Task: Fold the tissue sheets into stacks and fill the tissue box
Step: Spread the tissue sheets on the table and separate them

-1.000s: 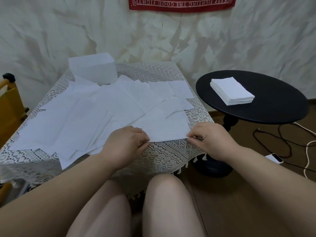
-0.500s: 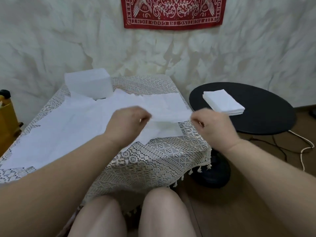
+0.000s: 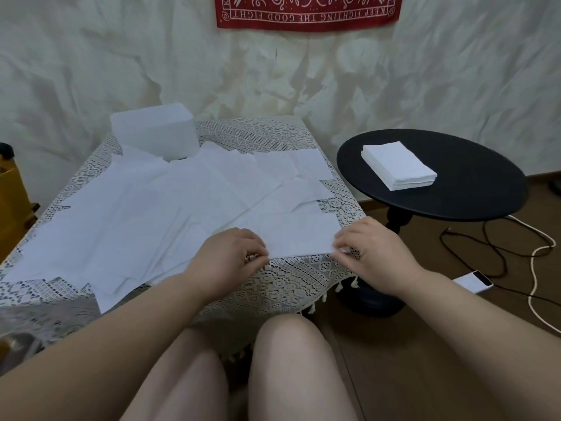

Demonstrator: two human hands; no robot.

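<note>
Several white tissue sheets (image 3: 170, 208) lie spread over the lace-covered table (image 3: 291, 281). One small folded sheet (image 3: 299, 237) lies flat at the table's near right edge. My left hand (image 3: 230, 256) pinches its near left corner and my right hand (image 3: 367, 250) pinches its near right corner. A white tissue box (image 3: 153, 132) stands at the table's far left. A stack of folded tissues (image 3: 397, 168) rests on the black round side table (image 3: 473, 189) to the right.
A yellow wooden chair (image 3: 12, 189) stands at the left edge. On the floor to the right lie a white phone-like device (image 3: 473, 281), black cables (image 3: 498, 253) and a white cord (image 3: 540, 268). A red banner (image 3: 306, 10) hangs on the wall.
Both hands lifted the near sheet's edge up and away over the table, then came back down to the near edge; the sheet now lies shorter, folded in half.
</note>
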